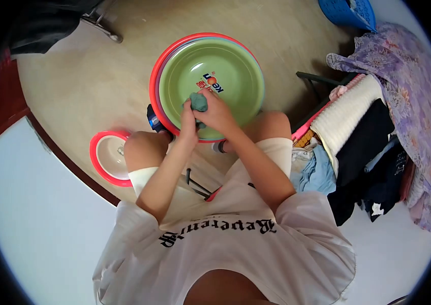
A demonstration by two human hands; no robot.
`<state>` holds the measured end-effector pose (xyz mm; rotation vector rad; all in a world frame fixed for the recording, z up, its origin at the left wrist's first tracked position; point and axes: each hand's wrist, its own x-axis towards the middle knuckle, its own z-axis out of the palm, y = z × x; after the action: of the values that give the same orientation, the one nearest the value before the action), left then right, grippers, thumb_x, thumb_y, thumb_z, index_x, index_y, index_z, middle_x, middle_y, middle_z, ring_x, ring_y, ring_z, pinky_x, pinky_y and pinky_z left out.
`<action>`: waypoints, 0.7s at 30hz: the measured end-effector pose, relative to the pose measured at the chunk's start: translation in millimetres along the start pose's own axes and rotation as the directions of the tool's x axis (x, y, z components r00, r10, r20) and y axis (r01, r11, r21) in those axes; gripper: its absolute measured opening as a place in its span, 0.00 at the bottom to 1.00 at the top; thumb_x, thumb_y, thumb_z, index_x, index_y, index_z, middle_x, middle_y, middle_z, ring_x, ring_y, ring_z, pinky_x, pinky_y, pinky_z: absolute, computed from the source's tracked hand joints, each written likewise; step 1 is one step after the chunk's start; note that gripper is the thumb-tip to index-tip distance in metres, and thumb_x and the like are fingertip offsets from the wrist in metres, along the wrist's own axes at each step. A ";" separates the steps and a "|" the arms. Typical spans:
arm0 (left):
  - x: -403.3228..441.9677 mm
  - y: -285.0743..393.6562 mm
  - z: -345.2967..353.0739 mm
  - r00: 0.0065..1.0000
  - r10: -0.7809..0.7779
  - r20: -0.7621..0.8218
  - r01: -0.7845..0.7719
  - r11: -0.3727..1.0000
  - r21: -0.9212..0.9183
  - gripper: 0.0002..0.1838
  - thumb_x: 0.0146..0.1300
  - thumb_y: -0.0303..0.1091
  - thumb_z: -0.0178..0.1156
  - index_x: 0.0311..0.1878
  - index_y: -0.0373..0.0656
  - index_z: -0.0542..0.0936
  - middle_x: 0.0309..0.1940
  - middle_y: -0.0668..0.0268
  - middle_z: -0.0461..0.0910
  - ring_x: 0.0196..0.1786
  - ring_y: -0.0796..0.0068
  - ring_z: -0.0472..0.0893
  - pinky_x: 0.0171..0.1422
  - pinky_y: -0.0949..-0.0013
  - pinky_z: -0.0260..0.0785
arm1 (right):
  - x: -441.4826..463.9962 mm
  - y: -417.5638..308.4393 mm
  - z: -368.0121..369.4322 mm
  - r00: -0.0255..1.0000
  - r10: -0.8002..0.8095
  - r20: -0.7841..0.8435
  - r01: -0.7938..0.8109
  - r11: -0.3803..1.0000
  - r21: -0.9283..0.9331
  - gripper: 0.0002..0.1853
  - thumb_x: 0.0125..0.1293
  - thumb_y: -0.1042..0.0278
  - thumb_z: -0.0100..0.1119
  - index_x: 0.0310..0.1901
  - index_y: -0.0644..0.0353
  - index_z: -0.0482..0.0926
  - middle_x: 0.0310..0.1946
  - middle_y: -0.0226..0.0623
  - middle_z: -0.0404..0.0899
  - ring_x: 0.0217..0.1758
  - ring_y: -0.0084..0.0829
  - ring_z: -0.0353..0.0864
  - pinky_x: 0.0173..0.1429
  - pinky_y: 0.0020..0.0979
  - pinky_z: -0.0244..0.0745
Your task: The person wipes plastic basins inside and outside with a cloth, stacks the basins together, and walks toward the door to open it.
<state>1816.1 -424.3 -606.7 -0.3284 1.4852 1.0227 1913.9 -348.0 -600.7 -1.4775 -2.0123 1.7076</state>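
Note:
A bunched green cloth point(198, 102) is squeezed between my two hands, above the near part of a green basin point(241, 66). My left hand point(189, 121) is closed around the left side of the cloth. My right hand point(216, 113) wraps it from the right, and a bit of cloth shows below between the hands. The green basin has a printed logo on its bottom and sits inside a red-rimmed basin point(153, 81). Part of the cloth is hidden by my fingers.
Left of my knee is a small red-rimmed basin point(95, 161). To the right are piled clothes, including a white knitted piece point(350, 114), black garments point(365, 137) and a light blue one point(317, 170). A purple floral cloth point(403, 81) hangs beside them, near a blue basket point(345, 15).

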 end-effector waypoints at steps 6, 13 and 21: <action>-7.1 20.3 -32.0 0.999 0.032 0.010 -0.033 0.995 0.095 0.24 0.76 0.62 0.47 0.61 0.58 0.78 0.51 0.74 0.81 0.51 0.76 0.78 0.50 0.66 0.71 | 0.6 0.5 37.8 0.998 -0.044 -0.045 0.046 0.997 0.060 0.31 0.52 0.54 0.75 0.57 0.51 0.75 0.48 0.53 0.80 0.53 0.57 0.82 0.57 0.48 0.79; 7.2 0.6 -43.4 0.996 0.015 0.093 -0.014 1.000 -0.012 0.24 0.78 0.59 0.47 0.62 0.54 0.78 0.52 0.71 0.82 0.51 0.75 0.82 0.49 0.65 0.75 | -10.2 1.0 44.1 0.997 -0.043 -0.070 0.050 0.994 0.101 0.26 0.56 0.60 0.72 0.58 0.54 0.81 0.49 0.48 0.86 0.53 0.47 0.85 0.58 0.40 0.79; 38.7 -8.2 -37.3 0.957 0.027 0.288 -0.044 0.998 0.052 0.29 0.78 0.62 0.47 0.68 0.52 0.76 0.57 0.67 0.82 0.56 0.75 0.82 0.55 0.66 0.76 | -2.7 22.2 58.1 0.941 0.187 -0.281 -0.059 0.911 0.409 0.18 0.63 0.69 0.68 0.55 0.58 0.84 0.45 0.36 0.87 0.49 0.30 0.85 0.58 0.32 0.78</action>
<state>1789.0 -442.9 -650.1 -0.1055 1.2576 1.0079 1891.7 -392.6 -638.1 -1.6295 -1.3426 1.6656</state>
